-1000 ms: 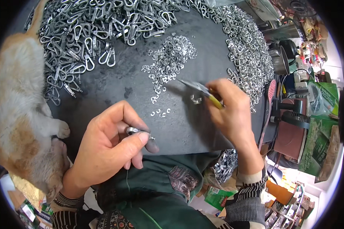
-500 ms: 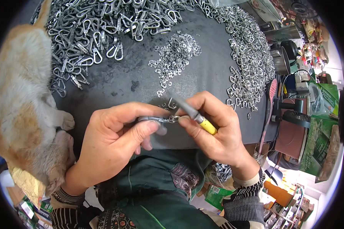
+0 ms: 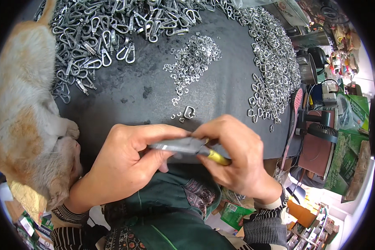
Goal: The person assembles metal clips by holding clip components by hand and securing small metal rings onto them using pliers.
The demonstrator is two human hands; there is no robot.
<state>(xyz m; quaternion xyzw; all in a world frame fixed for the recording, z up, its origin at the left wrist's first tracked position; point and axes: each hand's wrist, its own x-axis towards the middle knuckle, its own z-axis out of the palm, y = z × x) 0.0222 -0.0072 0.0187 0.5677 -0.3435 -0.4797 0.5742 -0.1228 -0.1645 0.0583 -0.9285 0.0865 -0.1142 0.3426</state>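
My left hand (image 3: pixel 131 160) is closed, thumb and fingers pinching a grey metal snap hook (image 3: pixel 164 146) just over the near edge of the dark table. Closed around a tool with a yellow grip (image 3: pixel 217 158) and grey metal head, my right hand (image 3: pixel 237 156) meets the left. Motion blur runs the tool's head and the hook together, so where they touch cannot be told. Beyond my fingers lie a squarish metal link (image 3: pixel 189 112) and a few small open rings (image 3: pixel 174 101), trailing from a pile of such rings (image 3: pixel 194 58).
Snap hooks (image 3: pixel 108 37) are heaped at the far left, metal links (image 3: pixel 275 62) at the right. A ginger-and-white cat (image 3: pixel 27 112) lies along the left side, close to my left forearm. A pink brush (image 3: pixel 297 100) and a small black fan (image 3: pixel 321 131) stand at the right edge.
Both hands have come slightly nearer to me. The tool has swung down from slanting above the hook to lying nearly level across it. The squarish link on the table is now uncovered.
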